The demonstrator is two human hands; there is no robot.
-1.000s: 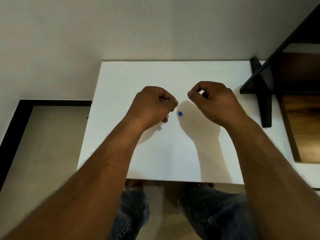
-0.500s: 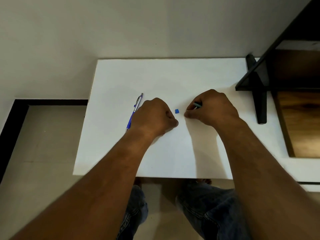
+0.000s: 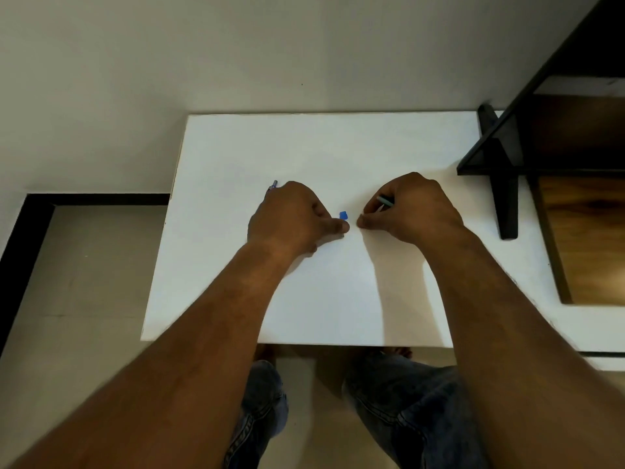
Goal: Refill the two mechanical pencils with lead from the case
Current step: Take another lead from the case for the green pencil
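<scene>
On the white table [image 3: 338,299], my left hand [image 3: 294,218] lies with curled fingers, its thumb stretched right. It covers most of a blue mechanical pencil [image 3: 273,185]; only the far end peeks out behind the knuckles. A small dark tip [image 3: 342,235] shows under the thumb; what the hand holds is hidden. My right hand [image 3: 416,208] grips a grey-green pencil [image 3: 385,200] in its curled fingers, fingertips down on the table. A tiny blue cap [image 3: 343,215] sits between the two hands. The lead case is not visible.
A black shelf frame [image 3: 507,184] with a wooden panel [image 3: 588,231] stands at the table's right. The wall runs along the far edge. The left and near edges drop to the floor, and my knees [image 3: 389,401] are below the near edge.
Both hands came down from above the table onto its surface. The left hand shifted left over the blue pencil. The right hand's thumb and fingertips moved closer to the blue cap.
</scene>
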